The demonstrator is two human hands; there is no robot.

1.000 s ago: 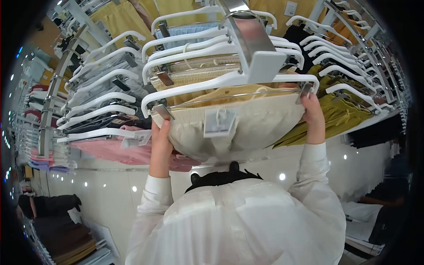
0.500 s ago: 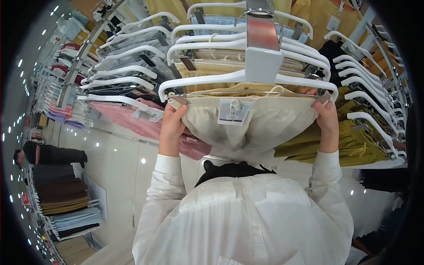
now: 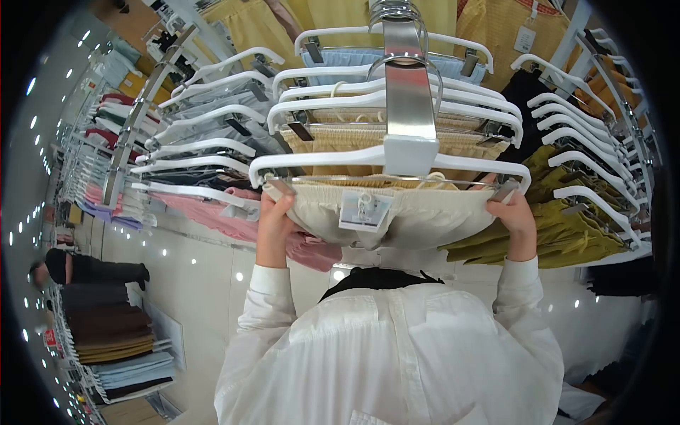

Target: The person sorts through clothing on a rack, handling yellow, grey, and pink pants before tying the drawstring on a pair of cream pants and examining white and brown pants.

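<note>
Cream elastic-waist pants (image 3: 432, 221) hang by metal clips from a white hanger (image 3: 322, 161) at the front of the rack arm (image 3: 409, 99). A printed tag (image 3: 364, 210) is fixed at the middle of the waistband. My left hand (image 3: 275, 218) is closed on the left end of the waistband, thumb by the clip. At the opposite end, my right hand (image 3: 513, 216) pinches the waistband beside the other clip, some of its fingers hidden behind the cloth. The lower part of the pants is foreshortened and mostly out of sight.
More hangers with yellow shorts (image 3: 326, 142) sit close behind. Pink garments (image 3: 212, 216) hang to the left and olive garments (image 3: 552, 230) to the right. At the far left a person (image 3: 92, 269) stands near folded clothes (image 3: 106, 326).
The front hanger and pants sit lower in view, with both hands still on the waistband. The pants look more foreshortened, and the whole rack has shifted downward in view.
</note>
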